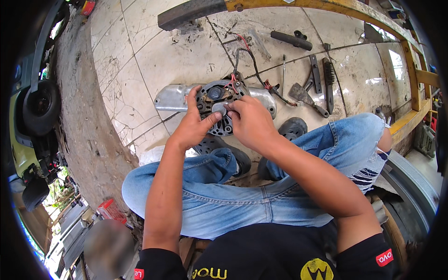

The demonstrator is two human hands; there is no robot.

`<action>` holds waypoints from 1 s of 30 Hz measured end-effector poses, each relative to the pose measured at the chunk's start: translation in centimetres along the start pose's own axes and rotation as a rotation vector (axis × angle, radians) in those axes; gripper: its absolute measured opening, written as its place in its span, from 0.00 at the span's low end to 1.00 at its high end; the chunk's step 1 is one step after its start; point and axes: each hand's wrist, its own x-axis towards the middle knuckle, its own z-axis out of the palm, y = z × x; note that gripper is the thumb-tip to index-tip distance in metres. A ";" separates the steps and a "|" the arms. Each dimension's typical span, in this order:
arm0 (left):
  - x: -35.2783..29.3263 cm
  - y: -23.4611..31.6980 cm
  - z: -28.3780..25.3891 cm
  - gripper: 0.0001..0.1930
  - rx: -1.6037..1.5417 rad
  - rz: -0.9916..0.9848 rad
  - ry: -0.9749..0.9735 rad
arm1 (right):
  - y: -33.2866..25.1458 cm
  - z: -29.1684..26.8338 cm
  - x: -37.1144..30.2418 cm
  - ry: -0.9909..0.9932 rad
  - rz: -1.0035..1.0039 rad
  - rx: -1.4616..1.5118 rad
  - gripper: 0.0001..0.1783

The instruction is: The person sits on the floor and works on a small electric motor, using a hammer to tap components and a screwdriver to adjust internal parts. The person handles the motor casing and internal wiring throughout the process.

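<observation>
A round, slotted metal alternator with a dark part on its upper side rests over a long silver metal piece on the floor. My left hand wraps round the alternator's left edge, its thumb pressed against a round grey cap at the centre. From the right, my right hand is closed, with thumb and finger pinched at the cap's edge. The fingertips partly hide what lies under them. Red and black wires run from the alternator's top across the floor.
To the right lie a scraper, a wire brush, a flat dark bar, a screwdriver and a black-handled tool. A yellow metal frame borders the tiles; a vehicle wheel stands far left.
</observation>
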 end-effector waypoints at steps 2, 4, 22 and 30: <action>-0.1 0.5 -0.2 0.50 -0.088 -0.028 -0.030 | 0.0 -0.1 0.2 0.001 0.002 -0.008 0.11; -0.2 0.7 -0.2 0.50 -0.116 -0.039 -0.039 | 0.0 0.9 0.7 0.081 -0.035 0.022 0.11; -0.5 1.0 -0.2 0.50 -0.058 -0.031 -0.056 | 0.2 0.8 0.3 0.086 -0.080 0.038 0.12; -0.4 1.0 0.0 0.51 -0.100 -0.033 -0.048 | 0.3 0.5 0.0 0.045 0.000 0.065 0.11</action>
